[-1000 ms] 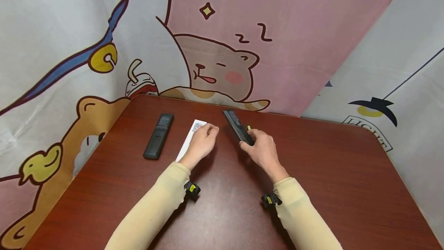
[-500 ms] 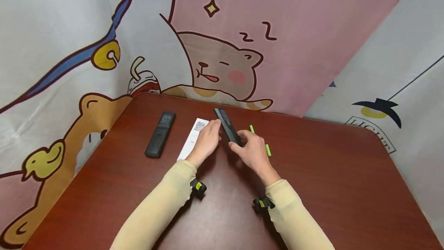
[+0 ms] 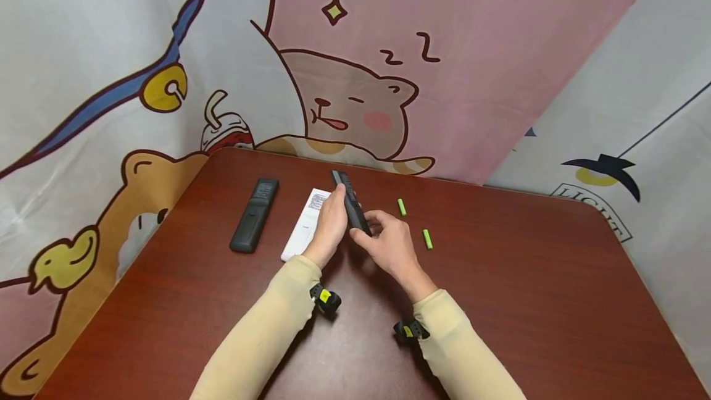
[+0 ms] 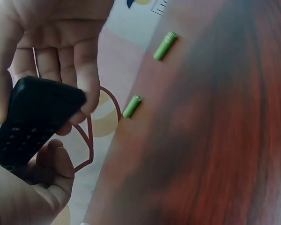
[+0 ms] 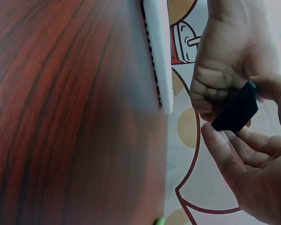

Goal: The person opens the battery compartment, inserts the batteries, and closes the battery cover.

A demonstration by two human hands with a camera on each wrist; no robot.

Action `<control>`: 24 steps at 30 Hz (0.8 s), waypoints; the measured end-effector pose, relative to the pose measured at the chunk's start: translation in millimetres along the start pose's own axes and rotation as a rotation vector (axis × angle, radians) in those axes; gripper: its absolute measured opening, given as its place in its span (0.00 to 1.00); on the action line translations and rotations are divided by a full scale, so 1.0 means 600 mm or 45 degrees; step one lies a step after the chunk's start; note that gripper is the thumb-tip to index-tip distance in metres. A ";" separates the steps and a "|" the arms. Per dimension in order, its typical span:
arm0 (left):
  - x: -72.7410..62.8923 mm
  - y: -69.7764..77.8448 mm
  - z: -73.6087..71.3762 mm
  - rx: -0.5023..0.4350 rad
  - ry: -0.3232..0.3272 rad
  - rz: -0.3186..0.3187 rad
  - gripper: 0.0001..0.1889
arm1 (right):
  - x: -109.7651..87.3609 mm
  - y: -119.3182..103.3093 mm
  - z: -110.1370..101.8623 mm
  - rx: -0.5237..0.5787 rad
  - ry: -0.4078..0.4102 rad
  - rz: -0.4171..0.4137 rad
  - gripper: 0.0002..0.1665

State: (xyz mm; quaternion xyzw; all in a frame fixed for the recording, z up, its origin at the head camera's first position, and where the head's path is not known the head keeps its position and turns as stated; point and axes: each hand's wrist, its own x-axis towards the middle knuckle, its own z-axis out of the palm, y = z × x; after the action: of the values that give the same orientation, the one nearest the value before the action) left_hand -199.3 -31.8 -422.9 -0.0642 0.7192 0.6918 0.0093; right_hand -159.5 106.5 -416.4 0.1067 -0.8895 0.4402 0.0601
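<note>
A black remote control (image 3: 356,213) is held tilted above the table between both hands. My left hand (image 3: 330,220) grips its far part from the left side, fingers curled round it in the left wrist view. At the near end my right hand (image 3: 392,247) pinches the remote between thumb and fingers, also plain in the right wrist view. Rows of buttons show on the remote's face (image 4: 30,131) in the left wrist view. Just left of and partly behind my left hand lies a white remote control (image 3: 299,236), back side up.
Another black remote control (image 3: 253,218) lies back up at the left. Two small green batteries, one farther back (image 3: 402,207) and one nearer (image 3: 427,239), lie right of my hands. A printed curtain (image 3: 472,79) hangs along the table's back edge.
My right hand has carried the black remote leftward, away from the batteries, which are now uncovered. My left hand, at first apart from the remote, now holds it too.
</note>
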 end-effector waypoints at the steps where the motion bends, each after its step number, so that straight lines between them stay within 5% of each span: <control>1: 0.000 0.001 0.002 -0.031 0.010 -0.009 0.31 | 0.000 -0.001 0.001 0.003 0.001 -0.004 0.19; 11: -0.004 0.004 0.015 -0.288 0.065 -0.109 0.31 | 0.000 -0.008 0.006 0.001 0.022 -0.017 0.18; 18: -0.005 0.005 0.013 -0.420 0.019 -0.176 0.33 | 0.001 -0.009 0.007 0.014 -0.012 -0.032 0.19; 24: -0.001 0.005 0.009 -0.481 -0.026 -0.175 0.33 | 0.009 0.003 0.001 0.073 0.013 -0.147 0.12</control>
State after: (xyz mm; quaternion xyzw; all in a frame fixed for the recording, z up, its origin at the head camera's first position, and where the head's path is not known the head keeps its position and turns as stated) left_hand -199.5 -26.3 -420.3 -0.1067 0.5703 0.8128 0.0518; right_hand -165.3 106.4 -417.2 0.1572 -0.8687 0.4616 0.0869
